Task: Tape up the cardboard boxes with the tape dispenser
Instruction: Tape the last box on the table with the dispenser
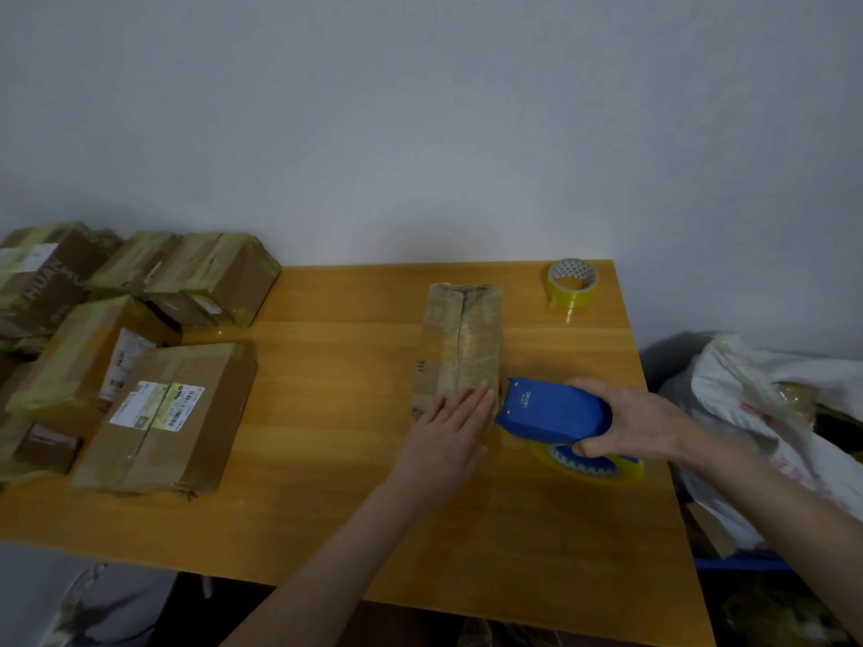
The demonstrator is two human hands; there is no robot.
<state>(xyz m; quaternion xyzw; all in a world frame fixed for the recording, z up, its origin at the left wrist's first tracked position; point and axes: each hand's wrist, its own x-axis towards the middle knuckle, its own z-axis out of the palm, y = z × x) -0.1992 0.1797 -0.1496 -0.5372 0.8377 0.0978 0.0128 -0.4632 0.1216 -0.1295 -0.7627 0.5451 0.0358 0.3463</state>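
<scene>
Partly hidden beneath the left hand [443, 431], fingers flat, the box [462, 338] lies on the wooden table [327, 459]; the right hand [626, 422] grips the tape dispenser [551, 408].

A wooden table [327, 530] bears a long box [460, 338], taped parcels [163, 417] and a tape roll [572, 282].

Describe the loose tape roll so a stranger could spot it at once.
Start at the orange-brown wooden table. At its far right corner, beyond the long taped cardboard box under the left hand, sits a small yellowish roll of tape. Unlike the roll in the blue plastic tape dispenser that the right hand grips, it is bare, in no holder.
</scene>
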